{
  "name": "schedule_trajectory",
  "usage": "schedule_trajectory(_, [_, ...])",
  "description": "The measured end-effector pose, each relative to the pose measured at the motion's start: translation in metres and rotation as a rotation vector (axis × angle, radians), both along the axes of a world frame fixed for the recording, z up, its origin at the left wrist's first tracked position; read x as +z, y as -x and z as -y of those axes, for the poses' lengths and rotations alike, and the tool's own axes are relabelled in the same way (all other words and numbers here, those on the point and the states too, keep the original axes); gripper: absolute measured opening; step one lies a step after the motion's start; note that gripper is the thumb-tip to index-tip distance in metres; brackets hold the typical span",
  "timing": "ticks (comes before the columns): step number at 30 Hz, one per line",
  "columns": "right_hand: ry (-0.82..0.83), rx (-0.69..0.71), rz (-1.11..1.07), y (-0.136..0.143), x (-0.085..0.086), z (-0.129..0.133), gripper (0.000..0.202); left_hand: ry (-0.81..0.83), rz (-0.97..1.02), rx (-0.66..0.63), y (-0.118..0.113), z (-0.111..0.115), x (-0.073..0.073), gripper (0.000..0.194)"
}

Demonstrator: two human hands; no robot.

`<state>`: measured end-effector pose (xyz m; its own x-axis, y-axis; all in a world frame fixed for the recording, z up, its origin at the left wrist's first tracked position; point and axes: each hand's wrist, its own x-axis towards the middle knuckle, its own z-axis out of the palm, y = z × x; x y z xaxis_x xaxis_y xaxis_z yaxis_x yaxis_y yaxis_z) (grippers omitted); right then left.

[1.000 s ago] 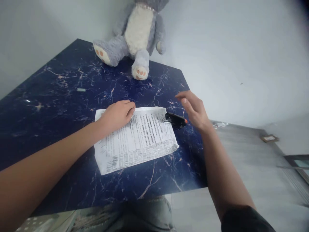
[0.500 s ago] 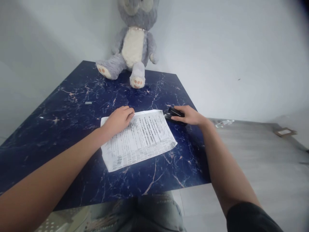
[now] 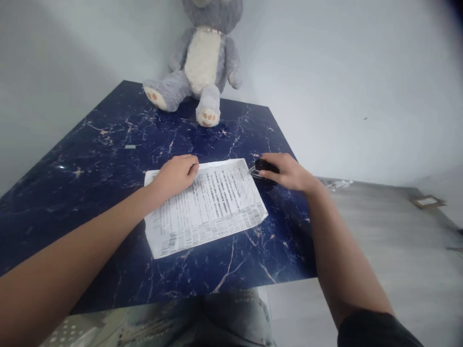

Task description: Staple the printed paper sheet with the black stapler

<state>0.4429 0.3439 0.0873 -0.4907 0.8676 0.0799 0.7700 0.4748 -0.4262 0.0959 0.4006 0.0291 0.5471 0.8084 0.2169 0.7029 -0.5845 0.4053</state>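
Observation:
Printed sheets of paper (image 3: 217,202), apparently a thin stack, lie a little crumpled on the dark blue marbled table (image 3: 108,188). My left hand (image 3: 179,172) rests on their upper left part, its fingers curled at the top edge. My right hand (image 3: 284,169) is wrapped round a black stapler (image 3: 265,166). The stapler's metal front end is at the upper right corner of the paper; whether the corner sits between its jaws I cannot tell.
A big grey plush toy (image 3: 204,62) sits at the table's back edge against the wall. A small pale piece (image 3: 130,146) lies left on the tabletop. On the floor to the right are a clear plastic wrapper (image 3: 339,184) and a brown flat box (image 3: 428,201).
The view has shifted slightly. My right hand still grips the stapler by the paper's corner, its body now seen more raised at the front. The left hand stays on the paper.

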Motion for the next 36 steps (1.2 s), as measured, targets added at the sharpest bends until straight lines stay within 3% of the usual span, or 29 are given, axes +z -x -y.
schedule_trajectory(6, [0.133, 0.114, 0.032, -0.002, 0.001, 0.000, 0.038, 0.016, -0.006, 0.053, -0.002, 0.002, 0.001, 0.022])
schedule_trajectory(15, [0.143, 0.089, -0.021, -0.001, 0.010, 0.005, 0.032, 0.035, 0.004, 0.122, -0.002, 0.004, 0.001, 0.022])
schedule_trajectory(20, [0.149, 0.146, 0.005, 0.004, 0.013, 0.007, 0.030, 0.035, 0.000, 0.143, -0.001, 0.004, -0.001, 0.024])
schedule_trajectory(26, [0.115, 0.182, 0.030, 0.007, 0.014, 0.007, 0.026, 0.062, 0.028, 0.147, -0.003, 0.006, 0.003, 0.022])
schedule_trajectory(31, [0.197, 0.308, -0.007, 0.005, 0.009, 0.005, 0.027, 0.046, 0.015, 0.120, -0.001, 0.003, 0.001, 0.022])
schedule_trajectory(36, [0.264, 0.318, 0.019, 0.000, 0.011, 0.006, 0.027, 0.029, 0.010, 0.126, 0.000, 0.002, 0.000, 0.020])
